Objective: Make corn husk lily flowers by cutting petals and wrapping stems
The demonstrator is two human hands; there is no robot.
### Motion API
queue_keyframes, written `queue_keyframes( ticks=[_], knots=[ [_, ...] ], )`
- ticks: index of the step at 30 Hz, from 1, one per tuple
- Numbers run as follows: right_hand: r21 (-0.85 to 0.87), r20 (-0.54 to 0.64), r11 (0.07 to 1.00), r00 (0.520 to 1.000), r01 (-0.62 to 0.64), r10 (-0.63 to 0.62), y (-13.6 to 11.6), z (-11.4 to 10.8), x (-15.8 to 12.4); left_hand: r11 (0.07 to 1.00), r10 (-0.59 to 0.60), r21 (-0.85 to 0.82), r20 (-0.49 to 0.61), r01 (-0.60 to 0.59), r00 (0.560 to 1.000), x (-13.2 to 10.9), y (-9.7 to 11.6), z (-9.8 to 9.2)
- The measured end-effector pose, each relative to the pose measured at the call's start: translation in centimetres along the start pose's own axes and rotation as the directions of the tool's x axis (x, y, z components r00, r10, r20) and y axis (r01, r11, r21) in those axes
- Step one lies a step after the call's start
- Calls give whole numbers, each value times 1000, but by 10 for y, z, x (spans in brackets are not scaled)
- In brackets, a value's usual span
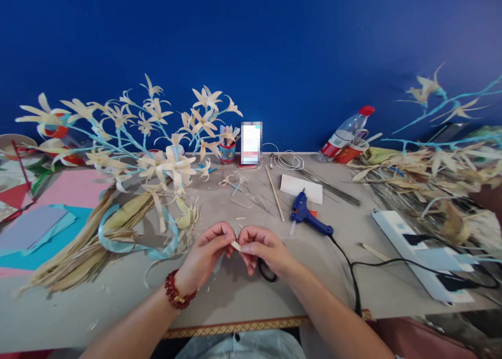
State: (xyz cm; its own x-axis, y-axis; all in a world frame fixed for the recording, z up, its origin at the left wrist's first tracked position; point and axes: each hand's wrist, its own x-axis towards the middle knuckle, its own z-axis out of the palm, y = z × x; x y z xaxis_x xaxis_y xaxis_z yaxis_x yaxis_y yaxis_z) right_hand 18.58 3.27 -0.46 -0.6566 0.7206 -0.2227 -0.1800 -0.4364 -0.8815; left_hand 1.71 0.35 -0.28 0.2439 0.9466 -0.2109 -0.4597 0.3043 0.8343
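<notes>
1. Nearest, the left hand [210,244] and right hand [264,249] almost meet above the table [50,317], thumbs and fingertips pinched narrowly on a small pale strip [237,246] between them.
2. Just beyond, to the right, the blue glue gun [311,217] rests apart from both hands; a bundle of dried husks [78,244] lies to the left.
3. Farther back on the left, many pale flowers [178,168] on light-blue stems look finished; by comparison, the strip seems unformed, its shaping and joining apparently undone.
</notes>
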Motion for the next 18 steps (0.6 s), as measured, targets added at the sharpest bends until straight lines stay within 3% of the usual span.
queue_keyframes(
  ticks=[10, 18],
  knots=[
    [-47, -72, 996, 994, 74, -77, 5, 1, 2, 986, 34, 166, -1, -33, 999, -1, -4, 1],
    [142, -35, 985, 995, 100, -96, 9, -2, 3, 991, -126, -31, 112, 130, 986, -3, 0, 8]
  ],
)
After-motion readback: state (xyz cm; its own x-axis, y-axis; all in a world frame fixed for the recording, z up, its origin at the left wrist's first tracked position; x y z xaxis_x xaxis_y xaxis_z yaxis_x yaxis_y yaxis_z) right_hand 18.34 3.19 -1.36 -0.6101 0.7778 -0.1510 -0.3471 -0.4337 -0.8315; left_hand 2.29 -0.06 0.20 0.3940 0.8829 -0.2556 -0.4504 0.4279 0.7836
